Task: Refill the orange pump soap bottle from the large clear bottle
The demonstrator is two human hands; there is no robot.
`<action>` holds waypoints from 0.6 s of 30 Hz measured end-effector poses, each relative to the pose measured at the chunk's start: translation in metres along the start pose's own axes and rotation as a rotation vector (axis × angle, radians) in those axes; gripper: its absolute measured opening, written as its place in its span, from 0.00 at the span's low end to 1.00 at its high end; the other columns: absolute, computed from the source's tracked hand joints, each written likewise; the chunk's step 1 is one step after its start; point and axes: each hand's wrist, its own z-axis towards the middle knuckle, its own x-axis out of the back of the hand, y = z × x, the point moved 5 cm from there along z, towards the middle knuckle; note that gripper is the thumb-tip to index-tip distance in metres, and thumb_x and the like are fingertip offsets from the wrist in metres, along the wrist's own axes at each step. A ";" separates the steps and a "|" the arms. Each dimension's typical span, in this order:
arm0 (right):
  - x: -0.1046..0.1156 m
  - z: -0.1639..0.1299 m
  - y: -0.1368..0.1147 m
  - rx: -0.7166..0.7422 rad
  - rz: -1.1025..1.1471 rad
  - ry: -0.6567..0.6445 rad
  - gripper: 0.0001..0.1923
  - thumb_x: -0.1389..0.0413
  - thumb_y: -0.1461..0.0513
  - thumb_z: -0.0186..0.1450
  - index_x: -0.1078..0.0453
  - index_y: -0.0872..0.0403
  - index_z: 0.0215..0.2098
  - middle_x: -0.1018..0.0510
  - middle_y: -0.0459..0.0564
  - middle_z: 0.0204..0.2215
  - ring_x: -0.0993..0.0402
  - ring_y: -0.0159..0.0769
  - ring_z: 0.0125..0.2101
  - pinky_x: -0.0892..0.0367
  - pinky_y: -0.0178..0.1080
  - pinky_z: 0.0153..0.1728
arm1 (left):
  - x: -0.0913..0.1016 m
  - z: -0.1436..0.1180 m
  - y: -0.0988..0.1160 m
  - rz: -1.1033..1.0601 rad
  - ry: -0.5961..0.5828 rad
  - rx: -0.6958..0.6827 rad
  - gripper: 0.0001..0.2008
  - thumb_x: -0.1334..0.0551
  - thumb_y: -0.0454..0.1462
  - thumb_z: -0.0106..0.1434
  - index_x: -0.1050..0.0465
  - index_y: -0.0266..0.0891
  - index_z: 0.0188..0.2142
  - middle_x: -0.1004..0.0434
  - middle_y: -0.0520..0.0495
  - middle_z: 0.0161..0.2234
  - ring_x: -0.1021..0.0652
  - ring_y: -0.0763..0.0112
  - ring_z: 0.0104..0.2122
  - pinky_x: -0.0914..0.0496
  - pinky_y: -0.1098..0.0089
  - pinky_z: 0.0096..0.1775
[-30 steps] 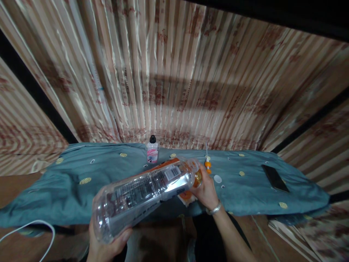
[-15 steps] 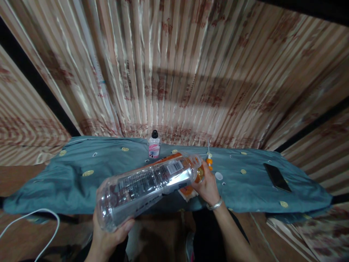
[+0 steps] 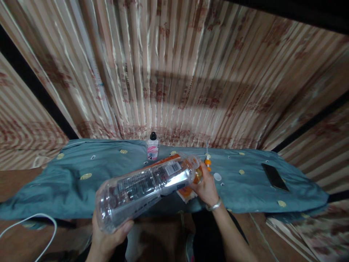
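A large clear plastic bottle with a printed label slants across the middle, its mouth tipped slightly upward to the right. Around its base is my left hand, fingers closed. At the mouth end, my right hand is closed on an amber, see-through bottle, largely hidden behind the clear one. Below that hand shows an orange and white piece; whether it belongs to the amber bottle I cannot tell. Just beyond lies an orange and white pump top with a thin tube.
A small bottle with a black cap and pink label stands at the back of the teal cloth. A white disc lies right of my right hand. Farther right is a black phone. Striped curtains hang behind.
The view has shifted slightly. Both hands keep their grips, and the clear bottle stays at nearly the same slant.
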 end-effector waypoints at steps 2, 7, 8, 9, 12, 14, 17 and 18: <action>-0.001 0.000 0.001 0.014 -0.003 0.007 0.45 0.24 0.58 0.58 0.31 0.53 0.71 0.15 0.63 0.60 0.15 0.60 0.60 0.21 0.62 0.64 | 0.002 0.000 -0.006 -0.017 -0.036 0.007 0.48 0.18 0.60 0.37 0.19 0.41 0.54 0.15 0.31 0.54 0.20 0.26 0.63 0.32 0.32 0.70; -0.002 -0.001 0.000 0.069 -0.027 0.034 0.44 0.27 0.60 0.58 0.32 0.52 0.71 0.16 0.63 0.62 0.17 0.60 0.62 0.22 0.62 0.66 | 0.011 0.003 -0.016 -0.008 -0.189 -0.011 0.39 0.17 0.52 0.44 0.20 0.44 0.55 0.13 0.35 0.53 0.15 0.35 0.58 0.25 0.40 0.66; -0.002 -0.001 0.001 0.072 -0.030 0.036 0.44 0.27 0.60 0.58 0.32 0.52 0.71 0.15 0.62 0.62 0.17 0.60 0.62 0.22 0.62 0.66 | 0.011 0.003 -0.017 0.010 -0.206 0.003 0.38 0.17 0.52 0.44 0.20 0.44 0.53 0.12 0.37 0.49 0.13 0.37 0.53 0.21 0.42 0.62; -0.002 -0.001 0.001 0.073 -0.033 0.038 0.44 0.27 0.60 0.58 0.32 0.53 0.71 0.15 0.62 0.60 0.16 0.60 0.62 0.22 0.61 0.65 | 0.010 0.004 -0.017 0.031 -0.226 0.016 0.37 0.17 0.53 0.43 0.20 0.44 0.51 0.11 0.38 0.45 0.11 0.38 0.47 0.18 0.43 0.58; -0.002 -0.001 0.001 0.068 -0.036 0.038 0.44 0.27 0.59 0.58 0.31 0.54 0.70 0.13 0.62 0.57 0.16 0.60 0.61 0.21 0.61 0.65 | 0.004 0.005 -0.008 0.056 -0.164 0.003 0.36 0.18 0.57 0.39 0.19 0.45 0.45 0.11 0.40 0.39 0.11 0.40 0.41 0.17 0.43 0.56; -0.002 -0.001 0.001 0.067 -0.035 0.030 0.44 0.27 0.60 0.57 0.31 0.54 0.70 0.13 0.61 0.56 0.15 0.60 0.60 0.20 0.61 0.64 | 0.002 0.004 -0.001 0.038 -0.053 -0.009 0.37 0.20 0.62 0.37 0.18 0.45 0.41 0.11 0.39 0.39 0.11 0.40 0.41 0.17 0.43 0.54; -0.001 -0.001 0.000 0.065 -0.039 0.035 0.44 0.27 0.59 0.58 0.31 0.52 0.70 0.13 0.60 0.57 0.15 0.60 0.59 0.20 0.61 0.63 | -0.001 0.000 0.000 0.008 -0.007 0.031 0.39 0.21 0.64 0.35 0.18 0.45 0.41 0.11 0.38 0.38 0.12 0.40 0.41 0.16 0.46 0.50; -0.002 -0.001 0.000 0.067 -0.042 0.041 0.43 0.27 0.59 0.58 0.31 0.51 0.71 0.13 0.60 0.57 0.15 0.60 0.59 0.20 0.61 0.63 | -0.002 -0.001 -0.001 0.007 0.003 0.033 0.38 0.21 0.64 0.35 0.18 0.45 0.40 0.12 0.39 0.37 0.12 0.40 0.41 0.16 0.46 0.51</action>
